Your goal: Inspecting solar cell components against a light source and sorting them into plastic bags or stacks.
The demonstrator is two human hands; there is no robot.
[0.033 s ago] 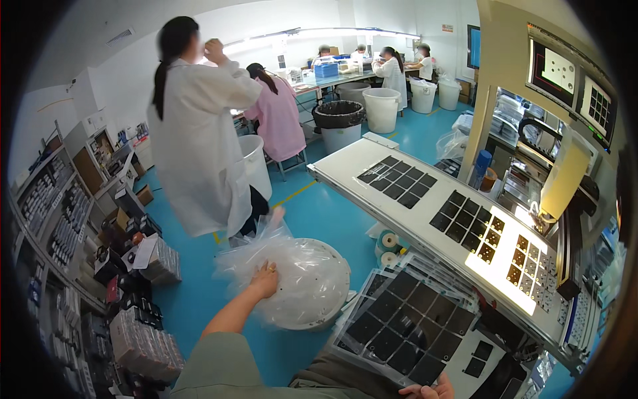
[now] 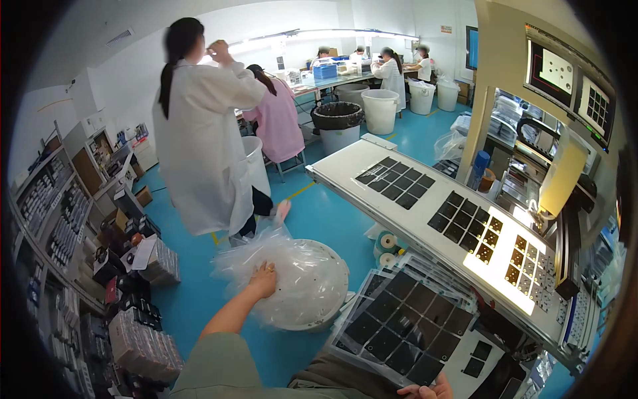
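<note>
My left hand (image 2: 263, 279) reaches forward and rests against crumpled clear plastic film (image 2: 287, 266), its fingers stretched out over it. The film is heaped on a round white bin (image 2: 340, 292), spilling past the left rim. At the bottom edge, my right hand (image 2: 428, 391) grips the near corner of a clear sheet bearing a grid of black square panels (image 2: 413, 327). Only part of that hand shows. The sheet lies slanted over my lap and over other clear sheets (image 2: 435, 271).
At right runs a long pale machine bed (image 2: 339, 158) carrying grids of black squares, some brightly lit. A person in a white coat (image 2: 199, 146) stands beyond the bin. Shelves (image 2: 46, 213) and stacked boxes (image 2: 143, 342) line the left; several bins (image 2: 381, 112) stand farther back.
The person in the white coat has shifted slightly right, and a foot shows more plainly beyond the film. My hands, the film and the sheet look almost the same.
</note>
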